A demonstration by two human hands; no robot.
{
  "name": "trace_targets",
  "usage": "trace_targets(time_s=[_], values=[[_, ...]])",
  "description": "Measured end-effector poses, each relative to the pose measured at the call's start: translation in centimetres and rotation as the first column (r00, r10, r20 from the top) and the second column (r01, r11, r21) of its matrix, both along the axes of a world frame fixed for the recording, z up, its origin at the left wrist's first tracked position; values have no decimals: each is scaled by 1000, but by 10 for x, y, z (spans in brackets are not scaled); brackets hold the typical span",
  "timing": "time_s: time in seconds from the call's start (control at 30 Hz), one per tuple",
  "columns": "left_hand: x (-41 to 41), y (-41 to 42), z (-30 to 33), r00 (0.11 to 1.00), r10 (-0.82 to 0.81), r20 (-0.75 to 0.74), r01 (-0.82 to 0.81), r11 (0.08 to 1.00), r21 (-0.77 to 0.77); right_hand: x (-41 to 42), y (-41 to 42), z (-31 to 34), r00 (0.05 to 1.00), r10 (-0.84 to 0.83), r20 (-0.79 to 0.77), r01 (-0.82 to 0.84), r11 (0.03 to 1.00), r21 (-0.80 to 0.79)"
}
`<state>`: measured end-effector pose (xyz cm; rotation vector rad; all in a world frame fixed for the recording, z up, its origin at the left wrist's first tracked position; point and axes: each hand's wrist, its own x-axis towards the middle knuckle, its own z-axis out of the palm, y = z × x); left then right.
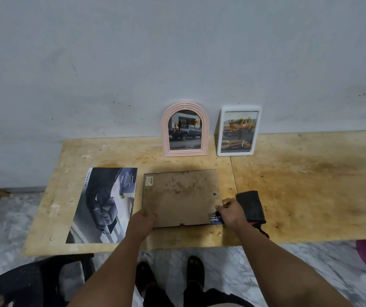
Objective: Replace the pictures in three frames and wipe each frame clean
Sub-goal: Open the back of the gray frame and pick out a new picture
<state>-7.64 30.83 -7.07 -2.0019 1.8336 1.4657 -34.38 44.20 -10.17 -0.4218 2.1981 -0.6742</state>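
My left hand (143, 216) presses the face-down frame (181, 197) on the surface (310, 185). My right hand (229, 210) pinches the old picture (215, 218). I should pull slowly. The new picture (105, 204) waits left; two frames (185, 129) stand far.

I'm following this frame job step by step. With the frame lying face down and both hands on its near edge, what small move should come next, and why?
Probably draw the printed picture out sideways with the right hand while the left hand steadies the face-down frame. A blue printed corner already pokes out at the frame's near right corner under the right fingers, and the replacement car print waits beside it on the left.
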Motion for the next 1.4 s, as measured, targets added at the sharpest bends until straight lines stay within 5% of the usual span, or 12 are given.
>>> trace_targets(time_s=[0.33, 0.6, 1.03, 1.4], values=[[6, 1, 0, 998, -51, -22, 51, 999, -9, -15, 2, 0, 956, -219, 195, 220, 975, 14], [13, -5, -3, 995, -99, -7, 99, 994, -49, -21, 9, 7, 864, -368, 344, 431, 894, -125], [10, -10, -3, 991, -132, 21, 133, 984, -122, -143, 60, 69, 769, -607, 201, 639, 738, -216], [9, -18, -28, 989, -147, 28, 148, 986, -72, -253, 105, 51, 611, -788, 69, 783, 590, -197]])
